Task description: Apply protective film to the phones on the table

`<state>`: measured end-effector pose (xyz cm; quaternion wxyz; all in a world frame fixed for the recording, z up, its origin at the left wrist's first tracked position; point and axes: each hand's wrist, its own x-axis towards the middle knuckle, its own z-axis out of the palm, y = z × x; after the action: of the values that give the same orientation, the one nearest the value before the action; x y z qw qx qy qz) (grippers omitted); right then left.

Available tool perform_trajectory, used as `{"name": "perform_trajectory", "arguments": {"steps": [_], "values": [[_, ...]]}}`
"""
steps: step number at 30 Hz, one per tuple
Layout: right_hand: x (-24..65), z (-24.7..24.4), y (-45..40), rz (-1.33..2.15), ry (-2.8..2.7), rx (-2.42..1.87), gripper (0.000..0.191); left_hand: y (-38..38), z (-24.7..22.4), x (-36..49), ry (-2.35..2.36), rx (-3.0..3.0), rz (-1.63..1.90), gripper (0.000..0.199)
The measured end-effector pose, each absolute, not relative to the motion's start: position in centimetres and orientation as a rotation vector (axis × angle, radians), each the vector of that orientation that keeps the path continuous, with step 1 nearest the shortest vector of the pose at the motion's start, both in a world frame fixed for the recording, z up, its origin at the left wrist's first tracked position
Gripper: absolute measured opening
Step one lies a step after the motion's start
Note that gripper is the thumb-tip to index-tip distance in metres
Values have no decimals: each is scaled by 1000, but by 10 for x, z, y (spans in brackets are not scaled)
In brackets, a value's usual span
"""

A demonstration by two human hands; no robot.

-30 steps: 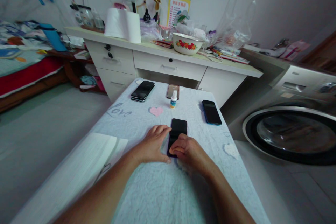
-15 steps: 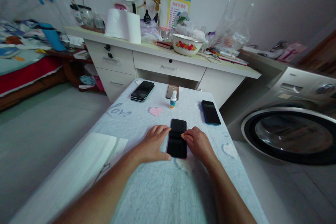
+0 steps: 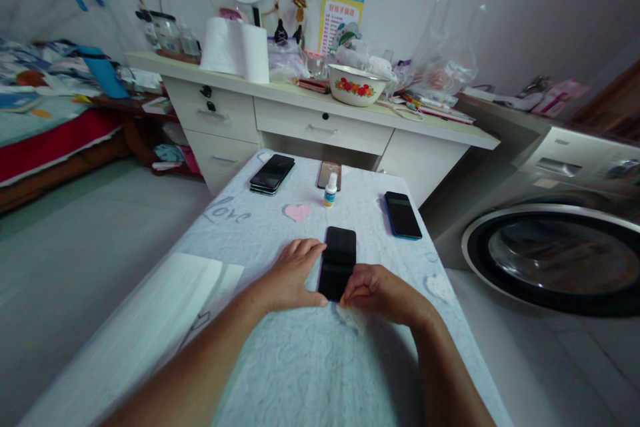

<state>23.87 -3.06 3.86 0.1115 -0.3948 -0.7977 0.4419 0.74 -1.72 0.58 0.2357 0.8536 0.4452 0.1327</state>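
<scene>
A black smartphone (image 3: 340, 250) lies face up on the cloth-covered table, its dark screen showing reflections. Along its left edge rests my left hand (image 3: 295, 277), fingers stretched forward and thumb apart near the bottom left corner, touching the phone. My right hand (image 3: 373, 290) is closed in a pinch at the phone's lower right corner; whatever sits between its fingertips is hidden. Beyond the phone stands a small white-capped bottle (image 3: 330, 191) with a blue and yellow label.
Stacked phones (image 3: 273, 173) lie at the far left of the table (image 3: 280, 360), a brown phone-shaped item (image 3: 326, 175) behind the bottle, and another phone (image 3: 403, 215) at the right. A desk (image 3: 320, 123) borders the far end; a washing machine (image 3: 560, 213) stands right.
My right hand has slid from the phone's right edge down toward its lower right corner, the wrist turning. My left hand and the phone have stayed in place.
</scene>
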Motion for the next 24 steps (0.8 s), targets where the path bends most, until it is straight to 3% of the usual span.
{"name": "perform_trajectory", "arguments": {"steps": [14, 24], "values": [[248, 28, -26, 1566, -1939, -1223, 10, -18, 9, 8, 1224, 2335, 342, 87], [249, 26, -19, 1056, -2095, -1375, 10, -18, 5, 7, 1217, 2340, 368, 86]]}}
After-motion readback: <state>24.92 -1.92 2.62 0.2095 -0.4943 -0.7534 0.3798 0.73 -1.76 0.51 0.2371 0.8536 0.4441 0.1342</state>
